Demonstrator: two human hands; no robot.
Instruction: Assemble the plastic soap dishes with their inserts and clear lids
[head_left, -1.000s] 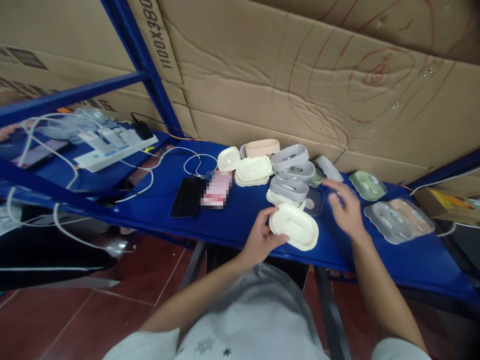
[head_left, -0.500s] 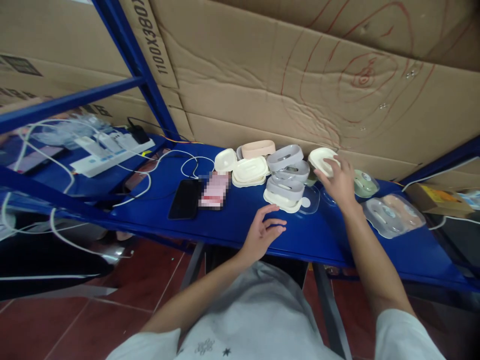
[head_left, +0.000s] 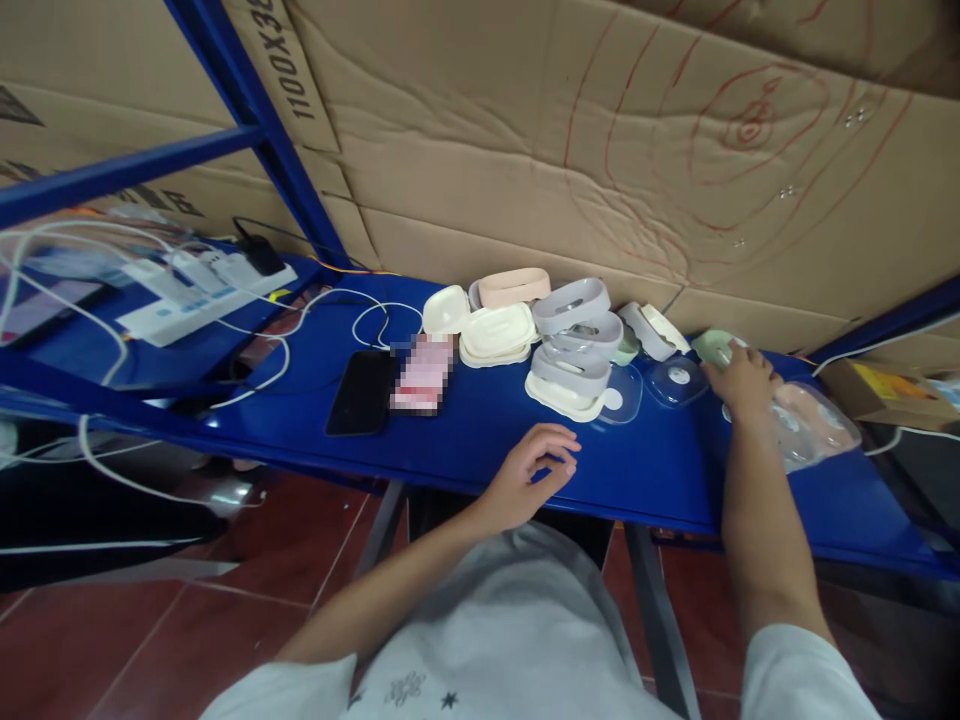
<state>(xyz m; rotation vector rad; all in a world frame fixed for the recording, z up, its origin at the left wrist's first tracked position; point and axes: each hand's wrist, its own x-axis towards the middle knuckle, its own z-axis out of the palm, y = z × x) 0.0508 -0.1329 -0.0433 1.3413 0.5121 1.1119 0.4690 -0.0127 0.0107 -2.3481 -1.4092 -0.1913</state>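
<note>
Pale-green, rounded plastic dish (head_left: 712, 346) sits back right on the blue tabletop (head_left: 465, 440), under the right hand (head_left: 742, 383). Probably light, stiff, a bit slick; best held by opposite rims. Right grip: fingers bent over the dish, whether closed on it can't tell. Left hand (head_left: 536, 465): grip half-curled, nothing held, near the front edge. Hidden: dish's right part, behind fingers; part of the clear-covered grey-and-peach twin pack (head_left: 816, 415), behind the forearm. Pink rectangular item (head_left: 424, 372) pixelated.
</note>
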